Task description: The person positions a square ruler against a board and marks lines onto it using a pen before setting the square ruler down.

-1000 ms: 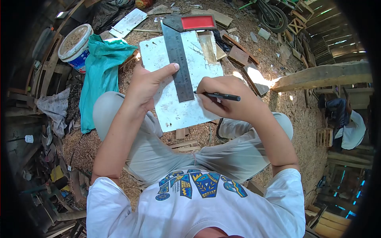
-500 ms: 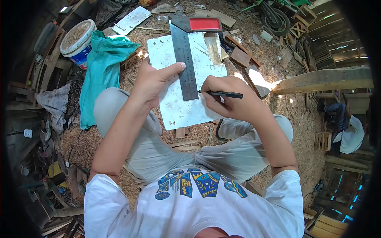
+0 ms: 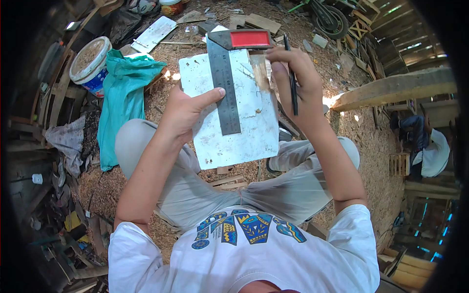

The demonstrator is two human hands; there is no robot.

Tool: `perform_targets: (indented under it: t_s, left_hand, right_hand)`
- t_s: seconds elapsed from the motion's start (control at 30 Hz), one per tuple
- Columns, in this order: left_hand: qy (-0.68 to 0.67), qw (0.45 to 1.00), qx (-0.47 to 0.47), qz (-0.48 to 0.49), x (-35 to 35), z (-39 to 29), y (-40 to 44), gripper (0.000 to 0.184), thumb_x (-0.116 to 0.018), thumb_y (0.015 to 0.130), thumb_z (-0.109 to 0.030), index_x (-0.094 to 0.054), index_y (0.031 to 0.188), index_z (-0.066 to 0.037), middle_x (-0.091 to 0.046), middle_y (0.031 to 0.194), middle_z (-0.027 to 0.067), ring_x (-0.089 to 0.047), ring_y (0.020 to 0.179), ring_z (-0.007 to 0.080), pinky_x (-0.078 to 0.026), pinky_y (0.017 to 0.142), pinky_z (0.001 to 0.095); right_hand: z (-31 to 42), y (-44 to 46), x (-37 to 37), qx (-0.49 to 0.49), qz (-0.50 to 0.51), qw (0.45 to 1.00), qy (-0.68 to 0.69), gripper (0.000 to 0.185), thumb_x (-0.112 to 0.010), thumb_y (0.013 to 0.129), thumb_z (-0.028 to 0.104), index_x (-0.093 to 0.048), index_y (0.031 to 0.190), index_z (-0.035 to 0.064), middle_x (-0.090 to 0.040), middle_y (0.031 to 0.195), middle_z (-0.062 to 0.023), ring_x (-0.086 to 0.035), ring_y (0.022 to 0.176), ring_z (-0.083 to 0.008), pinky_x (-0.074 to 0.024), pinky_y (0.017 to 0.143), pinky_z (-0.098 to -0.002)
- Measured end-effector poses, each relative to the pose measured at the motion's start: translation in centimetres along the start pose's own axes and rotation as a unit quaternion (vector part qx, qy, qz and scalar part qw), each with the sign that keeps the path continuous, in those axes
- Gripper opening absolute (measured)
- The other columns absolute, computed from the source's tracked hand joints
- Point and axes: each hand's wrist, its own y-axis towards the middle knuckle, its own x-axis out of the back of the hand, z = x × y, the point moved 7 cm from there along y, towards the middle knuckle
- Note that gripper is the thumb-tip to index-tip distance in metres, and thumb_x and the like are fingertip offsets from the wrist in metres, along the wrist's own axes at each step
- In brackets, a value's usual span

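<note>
My left hand (image 3: pixel 184 111) grips the left edge of a scuffed white board (image 3: pixel 256 139), its thumb pressed on the steel blade of a try square (image 3: pixel 225 90). The square's dark stock with a red inset lies along the board's far edge, and the blade runs down the board towards me. My right hand (image 3: pixel 305 83) is at the board's far right corner, with a black pen (image 3: pixel 293 90) held upright along the fingers. Its fingertips are close to the end of the stock; whether they touch it I cannot tell.
A bucket (image 3: pixel 90 63) and a green sack (image 3: pixel 122 83) stand to the left. Wood offcuts lie on the shavings-covered floor beyond the board. A thick wooden beam (image 3: pixel 395 95) and another person (image 3: pixel 432 151) are at the right. A motorbike wheel (image 3: pixel 334 22) shows at the back.
My right hand has lifted the pen from beside the blade's near end and moved away to the board's far right corner. The board and square sit slightly lower in view.
</note>
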Motion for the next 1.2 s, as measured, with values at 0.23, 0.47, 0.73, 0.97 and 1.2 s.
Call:
perform_targets:
  t_s: [0.23,0.47,0.73,0.97,1.2]
  left_hand:
    - [-0.01,0.999,0.034,0.035,-1.5,1.3,-0.4,0.047,-0.076,0.088,0.005,-0.059,0.131,0.002,-0.072,0.122,0.0139,-0.072,0.108,0.0226,-0.061,0.093,0.0373]
    - [0.007,0.999,0.044,0.029,-2.1,1.7,-0.8,0.047,-0.075,0.087,0.007,-0.059,0.131,0.002,-0.071,0.123,0.0137,-0.072,0.108,0.0223,-0.06,0.093,0.0367]
    - [0.034,0.996,0.059,0.055,-2.2,2.1,-0.7,0.06,-0.079,0.085,0.0,-0.052,0.139,-0.001,-0.068,0.127,0.0123,-0.069,0.114,0.0224,-0.056,0.1,0.0387]
    - [0.022,0.997,0.056,0.043,-2.2,2.2,-0.6,0.051,-0.077,0.086,0.006,-0.057,0.132,0.001,-0.07,0.124,0.0135,-0.071,0.109,0.0224,-0.06,0.094,0.0365]
    - [0.03,0.997,0.06,0.042,-1.7,2.5,-0.5,0.051,-0.079,0.086,0.003,-0.057,0.132,0.001,-0.07,0.123,0.0135,-0.071,0.108,0.0225,-0.06,0.094,0.0365]
  right_hand:
    - [-2.4,0.1,0.7,-0.018,-0.042,0.997,-0.067,0.029,-0.074,0.091,0.013,-0.066,0.118,0.0046,-0.069,0.113,-0.0157,-0.067,0.102,-0.0347,-0.052,0.092,-0.0423]
    - [-5.2,-1.0,-0.8,-0.165,0.029,0.985,0.036,0.037,-0.078,0.093,0.019,-0.066,0.124,0.0016,-0.069,0.111,-0.0156,-0.071,0.099,-0.0259,-0.0566,0.087,-0.0349]
    - [-6.0,-1.2,-0.7,-0.196,0.063,0.973,0.101,0.038,-0.077,0.097,0.024,-0.067,0.127,0.0034,-0.074,0.101,-0.0053,-0.067,0.089,-0.0094,-0.0545,0.08,-0.026]
    - [-6.1,-1.1,-0.5,-0.168,0.064,0.98,0.089,0.038,-0.078,0.096,0.023,-0.068,0.126,0.0032,-0.074,0.103,-0.0057,-0.067,0.092,-0.0098,-0.0543,0.082,-0.0259]
    - [-6.1,-1.1,-0.4,-0.164,0.066,0.981,0.085,0.038,-0.078,0.096,0.024,-0.068,0.126,0.0034,-0.074,0.105,-0.0062,-0.067,0.093,-0.0111,-0.0543,0.085,-0.0268]
